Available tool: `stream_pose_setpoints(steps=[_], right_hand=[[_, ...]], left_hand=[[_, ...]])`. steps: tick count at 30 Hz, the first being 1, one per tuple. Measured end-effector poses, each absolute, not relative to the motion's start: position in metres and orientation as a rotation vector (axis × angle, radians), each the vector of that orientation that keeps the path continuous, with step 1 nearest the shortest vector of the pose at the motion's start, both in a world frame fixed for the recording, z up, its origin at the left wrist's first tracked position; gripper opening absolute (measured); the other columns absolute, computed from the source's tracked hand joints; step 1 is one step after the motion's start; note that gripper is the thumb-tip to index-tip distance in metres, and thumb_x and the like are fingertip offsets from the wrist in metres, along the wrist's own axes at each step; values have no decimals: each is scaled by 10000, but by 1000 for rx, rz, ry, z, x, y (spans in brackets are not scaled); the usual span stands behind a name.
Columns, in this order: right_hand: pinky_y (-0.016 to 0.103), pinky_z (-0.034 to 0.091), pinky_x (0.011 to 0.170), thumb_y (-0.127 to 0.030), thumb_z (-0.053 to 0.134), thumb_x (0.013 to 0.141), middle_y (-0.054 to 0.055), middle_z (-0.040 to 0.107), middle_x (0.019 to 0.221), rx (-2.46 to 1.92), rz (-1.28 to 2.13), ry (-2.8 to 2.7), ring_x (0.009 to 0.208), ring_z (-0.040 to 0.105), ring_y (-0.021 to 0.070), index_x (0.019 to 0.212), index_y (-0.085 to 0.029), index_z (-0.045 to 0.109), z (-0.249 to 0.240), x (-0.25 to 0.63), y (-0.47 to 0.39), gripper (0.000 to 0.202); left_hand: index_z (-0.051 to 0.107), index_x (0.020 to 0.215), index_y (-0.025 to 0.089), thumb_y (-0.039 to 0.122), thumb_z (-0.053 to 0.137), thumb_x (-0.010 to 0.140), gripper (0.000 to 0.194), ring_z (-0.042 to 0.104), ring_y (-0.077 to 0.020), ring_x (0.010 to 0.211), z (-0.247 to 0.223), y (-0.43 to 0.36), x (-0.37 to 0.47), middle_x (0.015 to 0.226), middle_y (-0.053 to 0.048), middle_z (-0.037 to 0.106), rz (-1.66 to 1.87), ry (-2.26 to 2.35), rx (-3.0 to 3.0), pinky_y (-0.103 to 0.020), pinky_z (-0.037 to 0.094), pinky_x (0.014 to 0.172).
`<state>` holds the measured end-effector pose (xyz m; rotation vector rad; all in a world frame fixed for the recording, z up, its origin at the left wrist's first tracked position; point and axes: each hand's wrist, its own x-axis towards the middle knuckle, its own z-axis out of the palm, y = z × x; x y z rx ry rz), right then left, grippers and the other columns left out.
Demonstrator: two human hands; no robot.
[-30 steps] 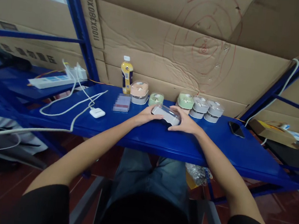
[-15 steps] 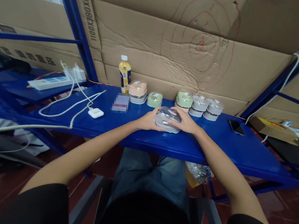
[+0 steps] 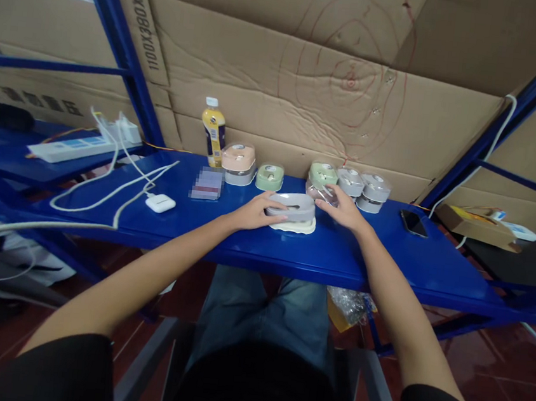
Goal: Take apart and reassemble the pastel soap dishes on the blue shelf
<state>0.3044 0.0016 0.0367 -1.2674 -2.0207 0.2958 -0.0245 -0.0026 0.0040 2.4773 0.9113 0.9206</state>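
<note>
My left hand (image 3: pixel 253 213) is closed on the left end of an oval grey box (image 3: pixel 301 213), thumb and fingers on its rim and side. The box stands uncovered on the blue table, with a pale wavy-edged base (image 3: pixel 296 228) showing under it. To the right of the box, my right hand (image 3: pixel 347 214) pinches a clear plastic lid (image 3: pixel 327 194), tilted and held apart from the box. Just behind the lid sits a stack with a green box (image 3: pixel 323 174) on top. A dark slot-like mark shows inside the grey box; I cannot make out what it is.
Along the back stand a yellow drink bottle (image 3: pixel 214 132), a peach box (image 3: pixel 239 155) stacked on a grey one, a small green box (image 3: pixel 269 176) and two grey stacks (image 3: pixel 374 189). A phone (image 3: pixel 413 223) lies right; a white earbud case (image 3: pixel 160 202) and cables (image 3: pixel 118 207) lie left.
The clear lid has come off the grey box and moved right in my right hand. My left hand has stayed on the box. The view has shifted slightly.
</note>
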Motion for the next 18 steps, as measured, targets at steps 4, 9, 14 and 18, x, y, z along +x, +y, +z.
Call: stream_pose_setpoints(steps=[4,9,14,18], right_hand=[[616,588,1111,-704,847,833,174,739,1448,-1306,333,-2034,1239,740,414,1525,-225,641,36,315,6,866],[610,576,1146,-515,965,765,164,747,1463,-1286,432,-2178,1290,729,406,1468,-211,695,35,326,10,812],[607,579,1145,-446,977,759,157,769,1425,-1300,495,-2164,1268,741,387,1450,-194,707,36,325,9,783],[620,604,1103,-502,981,752,158,785,1369,-1331,451,-2073,1220,755,401,1438,-201,722,40,322,5,792]], left_hand=[[846,1232,191,773,672,937,676,667,-370,1260,2,14,-46,1282,-160,702,1000,1085,2420,-567,506,1201],[846,1213,174,795,652,913,717,662,-383,1265,-1,28,-64,1201,-159,681,944,1258,2383,-574,494,1203],[797,1304,215,766,676,929,678,677,-359,1237,0,28,-63,1224,-131,714,954,1217,2404,-579,511,1180],[669,1467,187,743,685,947,762,620,-381,1411,4,19,-55,1479,-172,679,1062,1094,2400,-580,454,1254]])
